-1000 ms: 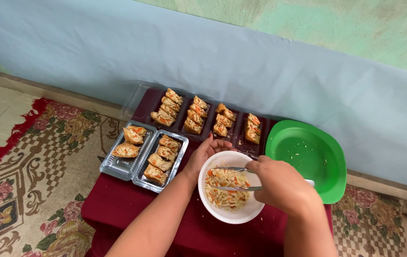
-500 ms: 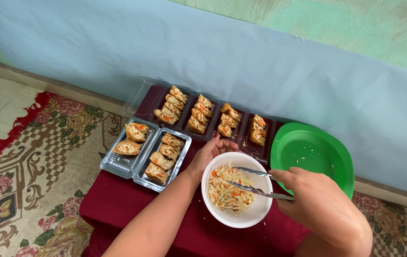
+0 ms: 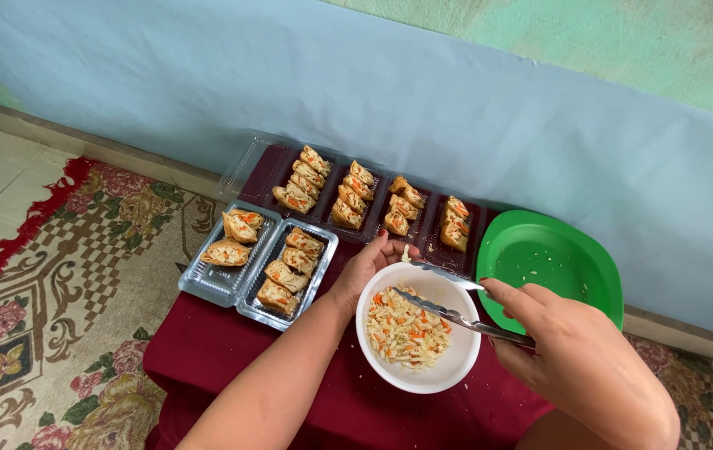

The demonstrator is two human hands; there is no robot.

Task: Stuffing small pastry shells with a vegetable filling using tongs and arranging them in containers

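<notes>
Head view, first speaker: Your left hand [image 3: 366, 268] rests against the far-left rim of the white bowl [image 3: 456, 367], fingers curled together on it, steadying it. The bowl sits on the maroon-covered surface [image 3: 206, 350], holding shredded vegetable filling [image 3: 405, 332] with orange and pale strands.

Second speaker: And your right hand [image 3: 577, 358]?

First speaker: It comes in from the right of the bowl, fingers clamped on metal tongs [image 3: 448, 300]. The tong arms stand apart, one over the filling, the other above the bowl's far rim.

Second speaker: What lies around the bowl?

First speaker: Just right of it, a green plate [image 3: 573, 267] carries a few crumbs. Left of the bowl, a clear plastic tray [image 3: 206, 283] has two compartments with stuffed tofu pieces [image 3: 290, 267]. Beyond the bowl, near the blue wall [image 3: 373, 92], a longer clear tray [image 3: 248, 167] holds four rows of the same stuffed pieces. A patterned rug [image 3: 48, 317] covers the floor left of the surface.
</notes>
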